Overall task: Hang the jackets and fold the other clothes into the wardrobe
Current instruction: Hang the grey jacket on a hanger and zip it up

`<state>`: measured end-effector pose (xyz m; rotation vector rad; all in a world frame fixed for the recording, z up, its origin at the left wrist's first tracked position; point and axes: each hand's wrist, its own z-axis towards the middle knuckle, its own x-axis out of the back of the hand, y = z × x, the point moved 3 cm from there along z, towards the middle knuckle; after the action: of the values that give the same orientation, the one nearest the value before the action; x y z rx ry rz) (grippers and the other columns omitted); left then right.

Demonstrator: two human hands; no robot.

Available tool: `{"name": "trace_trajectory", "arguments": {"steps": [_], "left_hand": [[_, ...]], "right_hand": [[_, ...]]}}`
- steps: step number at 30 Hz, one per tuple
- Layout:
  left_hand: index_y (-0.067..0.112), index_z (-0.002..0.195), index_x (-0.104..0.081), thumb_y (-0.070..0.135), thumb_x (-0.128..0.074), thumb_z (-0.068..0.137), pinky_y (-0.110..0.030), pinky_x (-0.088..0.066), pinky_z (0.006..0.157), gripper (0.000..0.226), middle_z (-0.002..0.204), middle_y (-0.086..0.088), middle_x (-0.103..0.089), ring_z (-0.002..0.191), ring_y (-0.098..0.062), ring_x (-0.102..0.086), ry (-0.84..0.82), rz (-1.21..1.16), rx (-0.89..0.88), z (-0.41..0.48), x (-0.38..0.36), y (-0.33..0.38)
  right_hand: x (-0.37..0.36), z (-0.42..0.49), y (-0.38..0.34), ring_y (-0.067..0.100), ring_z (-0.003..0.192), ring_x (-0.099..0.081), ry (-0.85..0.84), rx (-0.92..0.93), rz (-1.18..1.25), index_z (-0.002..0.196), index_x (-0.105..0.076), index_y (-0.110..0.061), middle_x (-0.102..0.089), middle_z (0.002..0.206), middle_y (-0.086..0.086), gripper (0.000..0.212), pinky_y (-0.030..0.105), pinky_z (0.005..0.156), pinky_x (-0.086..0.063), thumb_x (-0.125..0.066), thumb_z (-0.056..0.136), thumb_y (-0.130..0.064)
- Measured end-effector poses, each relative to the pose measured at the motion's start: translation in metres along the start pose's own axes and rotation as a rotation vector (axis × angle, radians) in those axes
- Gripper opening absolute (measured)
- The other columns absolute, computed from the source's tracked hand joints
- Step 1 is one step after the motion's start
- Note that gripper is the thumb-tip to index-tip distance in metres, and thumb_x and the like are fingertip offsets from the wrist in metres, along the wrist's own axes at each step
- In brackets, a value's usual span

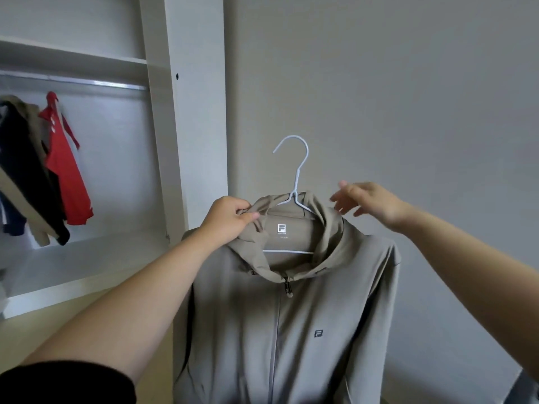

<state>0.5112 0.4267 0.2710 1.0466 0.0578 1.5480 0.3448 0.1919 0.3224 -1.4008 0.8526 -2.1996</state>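
Wardrobe (175, 112) with red top (65, 173), dark clothes (26, 158) hanging inside

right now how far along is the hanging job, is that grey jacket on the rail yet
Not yet. Done: several garments, a red one among them, hang from the wardrobe rail. In hand: the grey-beige zip jacket is on a white hanger, zipped up; the left hand pinches its hood and the right hand is open beside it. Left: hooking it on the rail. No clothes to fold are in view.
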Motion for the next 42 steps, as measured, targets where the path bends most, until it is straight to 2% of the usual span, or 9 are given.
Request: {"name": "trace_trajectory", "arguments": {"steps": [3,6,8,12,19,25,29,35,42], "left_hand": [[0.020,0.047,-0.038,0.015,-0.068,0.084,-0.018,-0.023,0.045,0.048,0.041,0.009,-0.025,0.044,-0.007,-0.029,-0.015,0.014,0.019,0.001,-0.002,-0.003],[0.019,0.047,-0.036,0.015,-0.069,0.084,-0.020,-0.018,0.045,0.049,0.047,0.011,-0.019,0.043,-0.007,-0.024,0.020,-0.004,0.067,-0.003,0.001,-0.011],[0.022,0.048,-0.027,0.013,-0.070,0.083,-0.022,-0.012,0.046,0.056,0.049,0.012,-0.016,0.044,-0.008,-0.019,0.090,-0.023,0.086,-0.005,0.006,-0.017],[0.022,0.052,-0.022,0.012,-0.069,0.083,-0.031,-0.011,0.052,0.057,0.054,0.006,-0.015,0.053,-0.014,-0.017,0.196,-0.002,0.094,-0.004,0.014,-0.021],[0.000,0.059,-0.046,0.017,-0.066,0.086,-0.031,-0.021,0.057,0.037,0.055,0.000,-0.025,0.060,-0.023,-0.028,0.313,0.009,0.167,-0.001,-0.013,-0.057],[0.017,0.060,-0.038,0.023,-0.064,0.087,-0.035,-0.032,0.057,0.038,0.051,0.002,-0.032,0.062,-0.026,-0.037,0.416,0.105,0.221,0.033,-0.048,-0.139],[0.011,0.073,-0.058,0.021,-0.063,0.089,-0.035,-0.039,0.062,0.020,0.066,-0.007,-0.056,0.070,-0.029,-0.050,0.400,0.129,0.223,0.064,-0.069,-0.190],[0.003,0.082,-0.065,0.016,-0.062,0.089,-0.029,-0.030,0.061,0.016,0.071,-0.002,-0.054,0.070,-0.022,-0.048,0.274,0.184,0.274,0.119,-0.040,-0.198],[0.005,0.091,-0.071,0.016,-0.059,0.091,-0.036,-0.038,0.077,0.016,0.091,-0.014,-0.067,0.092,-0.032,-0.054,0.171,0.323,0.415,0.216,0.073,-0.163]], "right_hand": [[-0.028,-0.002,0.012,0.011,0.071,-0.051,-0.295,-0.062,-0.371,0.071,-0.058,-0.017,-0.058,0.069,-0.007,0.028,0.019,0.065,-0.039,-0.055,0.095,-0.031],[-0.014,0.005,0.026,0.018,0.074,-0.053,0.028,-0.039,-0.356,0.068,-0.060,-0.015,-0.061,0.069,0.000,0.027,0.025,0.062,-0.035,-0.053,0.094,-0.013],[0.000,0.004,0.040,0.021,0.086,-0.057,0.206,-0.072,-0.222,0.090,-0.067,-0.008,-0.068,0.091,0.008,0.024,0.025,0.074,-0.039,-0.048,0.099,-0.019],[-0.026,0.005,0.040,0.023,0.093,-0.055,-0.030,-0.049,-0.393,0.093,-0.058,-0.016,-0.060,0.096,0.003,0.029,0.031,0.079,-0.038,-0.049,0.096,-0.044],[-0.069,0.049,0.040,0.039,0.089,-0.058,0.255,-0.026,-0.640,0.080,-0.048,-0.010,-0.064,0.097,0.022,0.028,0.034,0.069,-0.034,-0.043,0.100,-0.030],[-0.132,0.124,0.088,0.040,0.087,-0.056,0.461,-0.012,-0.556,0.076,-0.053,-0.008,-0.064,0.084,0.024,0.021,0.038,0.079,-0.029,-0.052,0.093,-0.020],[-0.169,0.172,0.128,0.040,0.081,-0.054,0.493,-0.049,-0.536,0.082,-0.061,0.000,-0.062,0.079,0.025,0.019,0.038,0.076,-0.025,-0.053,0.091,-0.014],[-0.169,0.223,0.110,0.038,0.078,-0.052,0.334,-0.202,-0.384,0.081,-0.061,-0.003,-0.062,0.076,0.019,0.019,0.037,0.078,-0.035,-0.053,0.092,-0.017],[-0.124,0.298,-0.009,0.017,0.052,-0.041,-0.326,-0.307,-0.197,0.052,-0.042,-0.013,-0.043,0.052,0.001,0.042,0.028,0.049,-0.028,-0.055,0.091,-0.019]]}}
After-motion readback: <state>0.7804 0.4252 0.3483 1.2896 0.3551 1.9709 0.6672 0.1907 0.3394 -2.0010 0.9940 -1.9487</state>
